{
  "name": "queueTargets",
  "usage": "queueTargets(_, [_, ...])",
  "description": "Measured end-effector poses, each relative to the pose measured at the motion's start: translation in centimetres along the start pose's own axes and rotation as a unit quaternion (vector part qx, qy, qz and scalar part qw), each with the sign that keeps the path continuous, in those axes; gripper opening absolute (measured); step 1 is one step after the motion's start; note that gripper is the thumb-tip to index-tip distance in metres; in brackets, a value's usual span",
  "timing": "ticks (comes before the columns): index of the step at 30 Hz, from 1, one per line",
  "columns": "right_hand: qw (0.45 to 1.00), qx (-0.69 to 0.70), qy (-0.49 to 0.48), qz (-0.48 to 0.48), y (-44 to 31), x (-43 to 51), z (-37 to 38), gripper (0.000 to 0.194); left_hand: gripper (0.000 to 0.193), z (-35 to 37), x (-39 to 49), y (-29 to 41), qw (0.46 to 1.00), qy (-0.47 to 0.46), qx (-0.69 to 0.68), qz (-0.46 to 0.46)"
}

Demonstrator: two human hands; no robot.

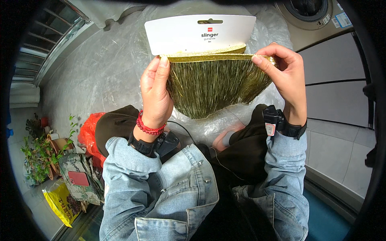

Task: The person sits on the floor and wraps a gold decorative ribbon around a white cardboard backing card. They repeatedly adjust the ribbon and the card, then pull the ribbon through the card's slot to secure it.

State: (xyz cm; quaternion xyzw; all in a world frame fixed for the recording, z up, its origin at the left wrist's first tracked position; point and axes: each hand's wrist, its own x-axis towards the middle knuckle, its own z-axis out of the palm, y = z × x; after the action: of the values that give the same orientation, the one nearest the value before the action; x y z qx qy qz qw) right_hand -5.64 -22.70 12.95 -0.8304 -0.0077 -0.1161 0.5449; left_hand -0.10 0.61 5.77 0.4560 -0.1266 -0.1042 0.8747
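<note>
A gold tinsel fringe garland (211, 84) is stretched between my hands, its top band level and its strands hanging toward my lap. My left hand (156, 87) pinches the band's left end between thumb and fingers. At the other end, my right hand (283, 67) grips the band between thumb and index finger. Behind the band stands a white printed header card (181, 33) with a hanging slot, and a further folded layer of gold band lies against its lower edge. The fringe hides whatever is directly beneath it.
Clear plastic sheeting (268, 33) lies on the floor ahead. Potted plants (39, 156), a red plastic bag (89, 129), a camouflage cloth (78, 186) bearing a red phone (78, 178) and a yellow bag (58, 205) are at left. A front-loading washing machine (324, 25) stands upper right.
</note>
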Motion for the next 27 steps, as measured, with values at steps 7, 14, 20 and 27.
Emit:
queueTargets(7, [0.999,0.035,-0.001,0.022,0.4,0.2,0.2,0.012,0.033,0.1,0.0,0.2,1.0,-0.004,-0.007,0.0])
queueTargets(14, [0.998,0.063,0.003,0.011,1.0,0.5,0.1,0.015,0.034,0.3,-0.1,0.9,0.999,-0.017,-0.028,-0.019])
queueTargets(20, [0.995,0.097,0.01,-0.003,0.9,0.4,-0.1,0.015,0.037,-0.2,0.2,0.9,0.997,-0.053,-0.045,-0.03])
queueTargets(27, [0.995,0.099,0.009,-0.012,0.6,0.3,-0.1,0.014,0.037,-0.4,0.2,0.9,0.997,-0.058,-0.048,-0.026])
